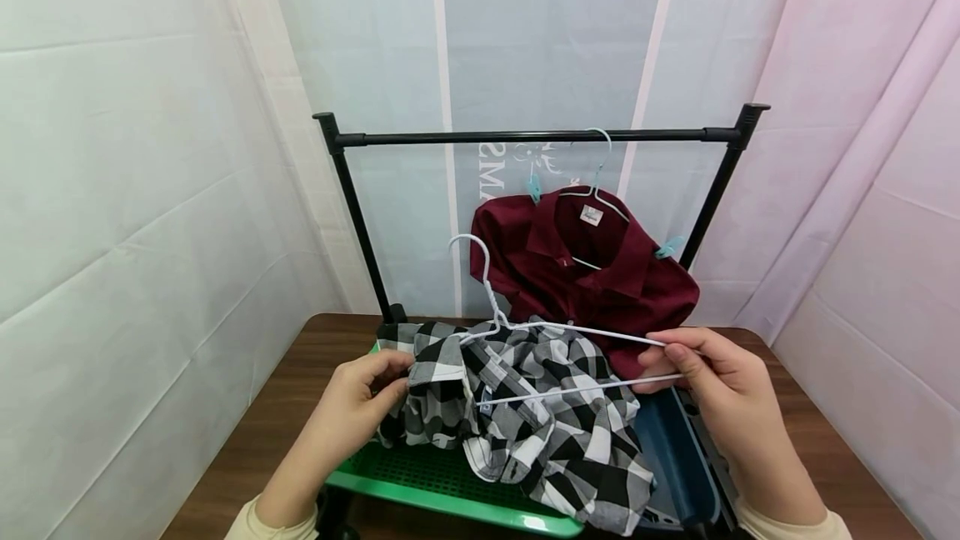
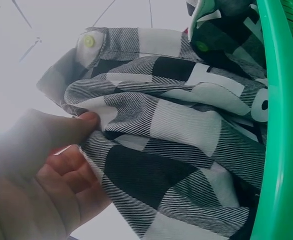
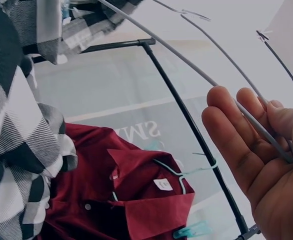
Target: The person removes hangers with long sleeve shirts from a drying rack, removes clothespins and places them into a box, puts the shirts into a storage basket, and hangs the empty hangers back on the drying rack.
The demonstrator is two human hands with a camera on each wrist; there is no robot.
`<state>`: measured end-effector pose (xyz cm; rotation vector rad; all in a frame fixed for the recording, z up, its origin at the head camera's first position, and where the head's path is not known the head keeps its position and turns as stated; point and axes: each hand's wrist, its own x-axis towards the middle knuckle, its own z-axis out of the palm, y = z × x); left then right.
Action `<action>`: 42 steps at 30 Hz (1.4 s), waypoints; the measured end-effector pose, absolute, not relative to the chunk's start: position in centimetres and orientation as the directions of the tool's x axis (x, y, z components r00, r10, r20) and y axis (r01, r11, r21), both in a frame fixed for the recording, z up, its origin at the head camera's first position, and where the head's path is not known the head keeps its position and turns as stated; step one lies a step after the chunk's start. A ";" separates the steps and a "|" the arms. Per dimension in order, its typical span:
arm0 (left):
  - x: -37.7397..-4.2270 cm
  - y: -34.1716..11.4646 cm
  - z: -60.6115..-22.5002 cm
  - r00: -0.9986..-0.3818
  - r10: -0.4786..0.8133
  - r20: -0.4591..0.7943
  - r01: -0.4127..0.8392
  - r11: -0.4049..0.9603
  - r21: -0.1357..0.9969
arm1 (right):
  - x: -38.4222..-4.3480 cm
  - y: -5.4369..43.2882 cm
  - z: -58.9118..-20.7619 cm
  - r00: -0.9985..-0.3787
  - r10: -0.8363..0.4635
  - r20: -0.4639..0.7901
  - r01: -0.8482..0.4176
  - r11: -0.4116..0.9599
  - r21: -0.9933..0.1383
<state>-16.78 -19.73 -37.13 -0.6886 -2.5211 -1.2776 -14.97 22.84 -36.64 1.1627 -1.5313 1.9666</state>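
Note:
My left hand (image 1: 358,397) pinches the edge of a black, white and grey checked shirt (image 1: 592,457) between thumb and fingers. In the left wrist view the thumb presses on the folded cloth (image 2: 181,117) near a yellowish button (image 2: 89,41). My right hand (image 1: 720,390) holds one end of a white wire hanger (image 1: 573,329), thumb against its upper bar. The hanger's hook (image 1: 477,248) points up and left. Its far end reaches into the collar of the checked shirt, where cloth hides part of it.
A maroon shirt (image 1: 510,240) hangs on a light blue hanger (image 1: 603,148) with clips, from a black rack (image 1: 465,138). Below the checked shirt are a green basket (image 1: 450,502) and a dark blue basket (image 1: 686,473). A brown wooden table (image 1: 277,407) lies under them.

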 end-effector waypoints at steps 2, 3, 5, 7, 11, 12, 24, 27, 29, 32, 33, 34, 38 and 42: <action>-16.8 -19.7 -37.0 -0.869 0.304 0.391 0.495 0.523 0.694 | -14.8 23.0 -36.6 -0.591 -0.160 0.791 -0.698 -0.389 -0.601; -16.7 -19.8 -37.0 -0.871 0.306 0.384 0.491 0.527 0.693 | -14.7 23.1 -36.5 -0.602 -0.150 0.785 -0.683 -0.412 -0.603; -16.7 -19.8 -36.9 -0.874 0.310 0.373 0.485 0.537 0.690 | -14.5 23.4 -36.3 -0.625 -0.138 0.769 -0.663 -0.427 -0.615; -16.7 -19.8 -36.8 -0.877 0.316 0.363 0.480 0.542 0.689 | -14.3 23.8 -36.1 -0.643 -0.131 0.754 -0.670 -0.380 -0.637; -16.8 -19.9 -36.8 -0.879 0.326 0.347 0.475 0.551 0.686 | -14.2 24.6 -35.9 -0.648 -0.138 0.749 -0.700 -0.281 -0.657; -16.8 -20.0 -36.8 -0.878 0.329 0.346 0.477 0.550 0.686 | -14.2 24.8 -35.8 -0.648 -0.135 0.749 -0.708 -0.255 -0.658; -17.0 -20.3 -37.0 -0.872 0.369 0.321 0.485 0.567 0.666 | -13.3 26.3 -35.3 -0.722 -0.048 0.690 -0.685 -0.093 -0.723; -17.1 -20.4 -37.0 -0.874 0.373 0.312 0.481 0.569 0.667 | -13.3 26.6 -35.2 -0.718 -0.040 0.695 -0.690 -0.096 -0.718; -17.1 -20.4 -37.0 -0.873 0.376 0.310 0.482 0.571 0.665 | -13.4 26.8 -35.2 -0.715 -0.037 0.698 -0.690 -0.121 -0.713; -17.2 -20.5 -37.0 -0.872 0.378 0.311 0.485 0.577 0.657 | -13.4 27.1 -35.2 -0.705 -0.034 0.708 -0.696 -0.161 -0.700; -17.2 -20.5 -37.1 -0.871 0.379 0.312 0.487 0.580 0.654 | -13.4 27.2 -35.2 -0.707 -0.033 0.706 -0.692 -0.169 -0.701; -17.2 -20.6 -37.1 -0.871 0.380 0.311 0.486 0.581 0.653 | -13.4 27.3 -35.2 -0.709 -0.032 0.704 -0.690 -0.176 -0.702; -17.3 -20.6 -37.0 -0.872 0.376 0.312 0.484 0.579 0.656 | -13.2 27.9 -35.2 -0.711 -0.002 0.703 -0.695 -0.149 -0.703; -17.4 -20.7 -37.0 -0.880 0.363 0.305 0.469 0.573 0.672 | -13.2 28.4 -35.2 -0.706 0.023 0.708 -0.703 -0.140 -0.697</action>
